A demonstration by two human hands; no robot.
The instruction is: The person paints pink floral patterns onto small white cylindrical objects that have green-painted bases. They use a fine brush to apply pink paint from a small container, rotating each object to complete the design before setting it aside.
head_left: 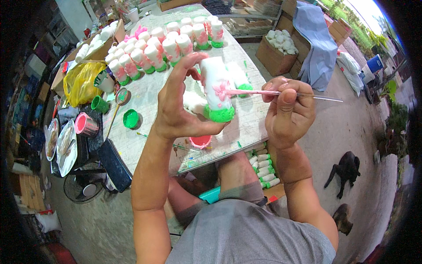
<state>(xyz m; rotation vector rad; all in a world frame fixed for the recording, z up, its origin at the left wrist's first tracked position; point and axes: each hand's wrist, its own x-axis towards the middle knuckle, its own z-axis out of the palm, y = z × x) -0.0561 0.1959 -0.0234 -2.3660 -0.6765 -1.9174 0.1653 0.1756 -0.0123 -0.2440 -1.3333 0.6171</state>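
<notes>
Tabletop: a pale, paint-smeared tabletop (145, 94) runs away from me; its near edge sits just above my knees, with bare concrete floor to its right.
Blue cloth: a blue-grey cloth (314, 42) hangs over stacked cardboard boxes beyond the tabletop's right edge.
Box of blanks: an open cardboard box (274, 57) of plain white pieces stands on the floor at upper right.
Yellow bag: a crumpled yellow plastic bag (81, 81) lies at the tabletop's left edge.
Dogs: a dark dog (347, 169) stands on the open floor to my right; a second one (343, 218) is nearer me.
Finished rows: rows of white cylinders (162, 44) with pink flowers and green bases fill the far half of the tabletop, behind my hands.
Left hand: my left hand (176, 110) has its grip clamped on the white cylinder (216, 88), thumb at its green base and fingers over its top, holding it up above the tabletop's near part.
Right hand: my right hand (288, 112) has its grip pinched shut on a thin paintbrush (303, 94), whose pink tip touches the pink flower on the cylinder.
Paint pots: a green lid (130, 119), a green cup (100, 104) and a pink cup (85, 124) sit left of my left forearm; a pink dish (201, 141) lies under the held cylinder.
Small tubes: white tubes with green ends (263, 167) are packed in a box below the tabletop's near right corner.
</notes>
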